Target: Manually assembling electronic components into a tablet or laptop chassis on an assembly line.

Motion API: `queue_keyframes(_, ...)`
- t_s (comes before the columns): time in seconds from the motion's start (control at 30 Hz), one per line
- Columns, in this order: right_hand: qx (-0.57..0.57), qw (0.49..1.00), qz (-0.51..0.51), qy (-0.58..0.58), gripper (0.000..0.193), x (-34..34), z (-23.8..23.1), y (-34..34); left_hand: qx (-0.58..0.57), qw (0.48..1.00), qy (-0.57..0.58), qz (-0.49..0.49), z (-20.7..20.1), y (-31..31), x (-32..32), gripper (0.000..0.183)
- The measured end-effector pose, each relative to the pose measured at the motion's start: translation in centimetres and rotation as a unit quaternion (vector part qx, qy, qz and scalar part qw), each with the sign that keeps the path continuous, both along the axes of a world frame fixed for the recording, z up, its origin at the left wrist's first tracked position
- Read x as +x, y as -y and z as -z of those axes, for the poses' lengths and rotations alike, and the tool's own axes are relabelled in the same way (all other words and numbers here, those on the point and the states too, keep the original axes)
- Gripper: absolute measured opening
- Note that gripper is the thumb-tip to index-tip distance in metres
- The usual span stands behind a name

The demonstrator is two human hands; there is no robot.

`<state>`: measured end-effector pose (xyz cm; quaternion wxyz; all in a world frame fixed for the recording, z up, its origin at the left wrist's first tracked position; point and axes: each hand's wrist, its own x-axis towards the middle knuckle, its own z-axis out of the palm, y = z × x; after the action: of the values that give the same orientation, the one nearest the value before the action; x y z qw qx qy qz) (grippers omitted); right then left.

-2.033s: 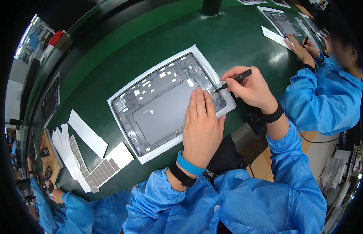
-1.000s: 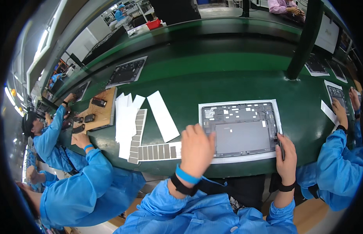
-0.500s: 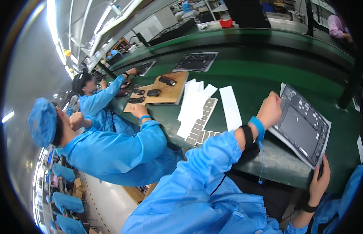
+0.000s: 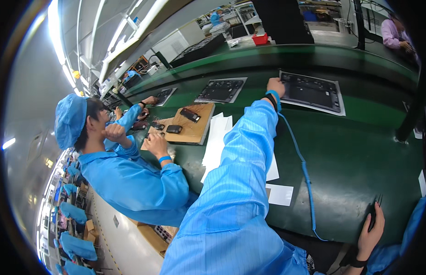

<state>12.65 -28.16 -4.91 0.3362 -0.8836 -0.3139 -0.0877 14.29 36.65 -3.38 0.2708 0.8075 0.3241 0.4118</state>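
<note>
My left hand (image 4: 275, 86) reaches far out over the green bench, fingers closed at the left edge of a flat black device panel (image 4: 312, 92). The panel rests on a white sheet, with small parts and pale spots on its face. A blue wristband with a coiled cord (image 4: 306, 176) trails from my left wrist to the bench's near edge. At the lower right, my right hand (image 4: 372, 229) is closed around dark tweezers (image 4: 373, 217), whose thin tips point away from me. White paper sheets (image 4: 216, 137) lie left of my left sleeve, partly hidden by it.
Another black panel (image 4: 221, 89) lies further left on the green bench (image 4: 332, 156). A brown board (image 4: 201, 120) carries several dark devices. A co-worker in blue (image 4: 130, 174) sits close on my left. A dark post (image 4: 411, 105) rises at the right.
My left hand has carried the panel away from me, from the near right to the far side of the bench. My right hand has come off the panel's corner, keeping the tweezers.
</note>
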Motion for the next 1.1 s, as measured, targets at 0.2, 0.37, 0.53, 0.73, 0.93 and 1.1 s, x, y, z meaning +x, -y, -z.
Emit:
queue_keyframes(0.2,-0.007,1.0,0.008,0.005,0.037,0.1,-0.7,-0.3,-0.004,0.99,-0.129,-0.047,1.9,-2.6,-0.9,0.025)
queue_keyframes(0.37,-0.006,1.0,0.016,0.003,0.039,0.3,-1.0,-0.7,-0.059,0.904,-0.393,-0.154,0.1,-0.9,0.8,0.047)
queue_keyframes(0.53,0.021,0.999,0.021,0.034,0.037,0.0,-1.9,-0.2,0.028,0.894,-0.44,0.077,-8.0,6.5,0.7,0.055)
queue_keyframes(0.73,0.029,0.999,-0.027,0.02,0.036,0.5,-1.2,-1.3,0.092,0.895,-0.289,0.327,-15.0,27.7,-7.8,0.043)
queue_keyframes(0.93,0.06,0.998,-0.024,0.018,0.034,0.7,-1.3,-0.7,0.11,0.888,-0.276,0.351,-14.4,36.9,-20.0,0.047)
queue_keyframes(1.1,0.047,0.998,-0.015,0.035,0.031,1.0,-1.3,-0.9,0.161,0.886,-0.342,0.267,-4.9,36.5,-23.2,0.055)
